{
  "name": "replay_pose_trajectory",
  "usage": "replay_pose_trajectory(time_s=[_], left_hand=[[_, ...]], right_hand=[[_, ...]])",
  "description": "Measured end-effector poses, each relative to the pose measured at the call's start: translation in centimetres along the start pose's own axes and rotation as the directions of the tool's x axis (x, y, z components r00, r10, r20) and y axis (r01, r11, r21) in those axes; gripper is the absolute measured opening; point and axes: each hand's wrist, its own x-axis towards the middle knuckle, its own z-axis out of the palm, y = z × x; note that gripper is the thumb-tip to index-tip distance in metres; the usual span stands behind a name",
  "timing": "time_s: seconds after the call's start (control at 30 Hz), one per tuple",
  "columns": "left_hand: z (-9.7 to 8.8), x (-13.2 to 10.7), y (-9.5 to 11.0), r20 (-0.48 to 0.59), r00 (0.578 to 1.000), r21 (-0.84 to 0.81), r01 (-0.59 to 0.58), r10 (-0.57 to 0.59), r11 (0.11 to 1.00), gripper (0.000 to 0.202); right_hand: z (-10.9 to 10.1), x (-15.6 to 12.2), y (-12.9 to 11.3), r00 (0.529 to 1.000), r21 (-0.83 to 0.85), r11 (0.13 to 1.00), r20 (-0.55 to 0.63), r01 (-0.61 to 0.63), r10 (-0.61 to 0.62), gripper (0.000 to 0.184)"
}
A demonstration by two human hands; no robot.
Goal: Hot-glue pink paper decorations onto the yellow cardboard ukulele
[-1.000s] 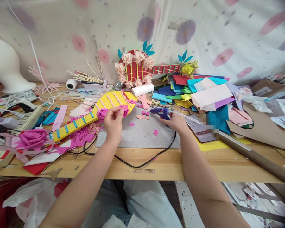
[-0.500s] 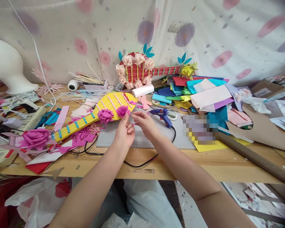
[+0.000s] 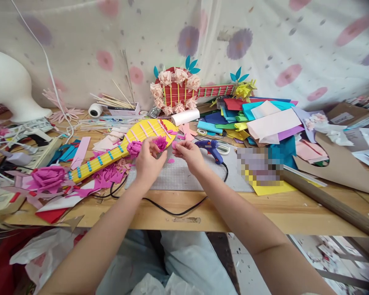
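Note:
My right hand [image 3: 190,155] is closed in a pinch on a small pink paper petal [image 3: 174,144] above the grey cutting mat [image 3: 184,178]. To its left, my left hand [image 3: 150,162] has its fingers loosely bent and the thumb apart, with nothing visible in them. It is in front of a yellow paper guitar [image 3: 147,128] and partly covers a magenta paper flower [image 3: 134,148]. A second magenta flower [image 3: 160,142] shows just beyond its fingertips. Another small pink petal [image 3: 171,161] lies on the mat between my hands.
A blue glue gun [image 3: 211,149] rests right of my right hand, its black cord [image 3: 178,214] looping along the table's front. Behind stands a red paper guitar [image 3: 178,88] with pale flowers. Coloured paper [image 3: 272,123] is heaped at right, near a wooden pole [image 3: 326,198].
My left hand has moved left, away from my right hand, and its fingers have opened. The pink petal is now in my right hand's fingers. A small petal shows on the mat.

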Motion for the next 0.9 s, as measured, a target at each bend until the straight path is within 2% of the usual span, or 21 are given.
replay_pose_trajectory(time_s=[0.03, 0.1, 0.17, 0.23, 0.37, 0.5, 0.9], left_hand=[[-0.4, 0.6, -0.3, 0.045, 0.992, 0.214, -0.126, 0.119, 0.969, 0.048], [-0.7, 2.1, -0.9, 0.199, 0.952, 0.474, -0.302, 0.233, 0.827, 0.063], [-0.5, 3.5, -1.5, 0.311, 0.921, 0.585, -0.38, 0.235, 0.716, 0.072], [-0.4, 4.7, -1.7, 0.379, 0.907, 0.625, -0.398, 0.184, 0.671, 0.073], [-0.8, 6.4, -1.2, 0.429, 0.9, 0.619, -0.353, 0.074, 0.702, 0.065], [-1.4, 7.3, -1.0, 0.467, 0.884, 0.56, -0.322, 0.03, 0.763, 0.061], [-1.3, 7.9, -2.3, 0.456, 0.89, 0.478, -0.261, 0.017, 0.839, 0.06]], right_hand=[[-0.4, 0.2, -0.3, 0.999, -0.052, 0.998, 0.018, -0.03, 0.031, 0.023], [-0.9, 0.4, -0.6, 0.996, -0.147, 0.986, 0.047, -0.072, 0.08, 0.024], [-1.0, 0.4, -0.6, 0.992, -0.22, 0.972, 0.074, -0.084, 0.103, 0.028], [-0.9, 0.6, -0.4, 0.989, -0.286, 0.955, 0.099, -0.081, 0.113, 0.032], [-0.5, 1.6, 0.5, 0.989, -0.436, 0.899, 0.107, -0.042, 0.098, 0.029], [0.3, 3.0, 1.5, 0.995, -0.517, 0.855, 0.053, -0.043, 0.083, 0.027], [1.3, 3.5, 2.4, 1.0, -0.568, 0.823, 0.005, 0.006, -0.004, 0.03]])
